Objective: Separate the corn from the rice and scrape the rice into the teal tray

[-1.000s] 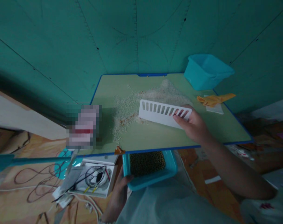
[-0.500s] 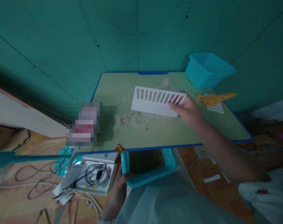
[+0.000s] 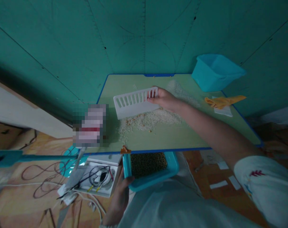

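white slotted panel (image 3: 134,104) gripped by right hand (image 3: 164,98); left hand (image 3: 121,193) apparently grips teal tub (image 3: 153,180).

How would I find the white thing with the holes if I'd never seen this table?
Find the pale green board with the blue rim. Near its middle, the right hand pinches a flat white panel that stands behind the heap of white grains. It alone has a row of slots along its top edge; the teal tub in the left hand has none.
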A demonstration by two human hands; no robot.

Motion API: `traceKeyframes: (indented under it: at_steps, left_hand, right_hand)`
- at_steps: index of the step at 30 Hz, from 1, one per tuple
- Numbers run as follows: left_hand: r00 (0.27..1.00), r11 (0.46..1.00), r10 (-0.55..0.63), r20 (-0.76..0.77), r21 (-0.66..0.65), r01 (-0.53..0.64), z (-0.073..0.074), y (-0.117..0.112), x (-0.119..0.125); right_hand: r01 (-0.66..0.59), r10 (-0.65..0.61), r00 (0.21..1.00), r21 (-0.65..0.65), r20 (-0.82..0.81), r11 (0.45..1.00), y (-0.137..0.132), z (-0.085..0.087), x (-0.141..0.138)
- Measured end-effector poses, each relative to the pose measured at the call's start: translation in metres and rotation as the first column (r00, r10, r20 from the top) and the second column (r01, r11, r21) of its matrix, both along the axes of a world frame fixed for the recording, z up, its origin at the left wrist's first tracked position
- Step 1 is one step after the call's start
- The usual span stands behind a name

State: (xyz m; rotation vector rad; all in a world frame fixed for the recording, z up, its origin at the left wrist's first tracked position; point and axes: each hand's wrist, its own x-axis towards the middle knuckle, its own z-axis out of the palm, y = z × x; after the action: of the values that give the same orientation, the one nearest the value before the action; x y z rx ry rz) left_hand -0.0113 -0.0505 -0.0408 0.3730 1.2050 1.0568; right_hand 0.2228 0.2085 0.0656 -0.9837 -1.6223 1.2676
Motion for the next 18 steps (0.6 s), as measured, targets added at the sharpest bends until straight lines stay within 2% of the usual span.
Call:
traceKeyframes:
  at_steps: [6,9,12,15,18]
  left_hand:
    - [0.999,0.999,0.03,0.035,0.016,-0.03,0.001,-0.002,0.006]
    - [0.999,0.999,0.039,0.029,-0.002,-0.039,0.002,0.0,0.008]
    - [0.998,0.997,0.066,-0.002,0.046,-0.066,0.003,0.001,0.008]
    - [0.998,0.995,0.066,-0.001,0.072,-0.065,0.004,0.002,0.007]
    - [0.999,0.998,0.048,0.024,0.038,-0.049,0.004,0.001,0.006]
  right_hand:
    - [-0.066,0.067,0.998,-0.024,0.002,0.998,-0.012,0.006,0.001]
    - [-0.037,0.037,0.999,0.0,0.014,0.999,-0.018,0.01,0.0]
    - [0.024,-0.026,0.998,0.036,0.055,0.999,-0.019,0.011,-0.004]
    - [0.046,-0.047,0.996,0.018,0.08,0.999,-0.021,0.011,-0.007]
    - [0.06,-0.059,0.997,-0.011,0.055,0.998,-0.027,0.014,-0.005]
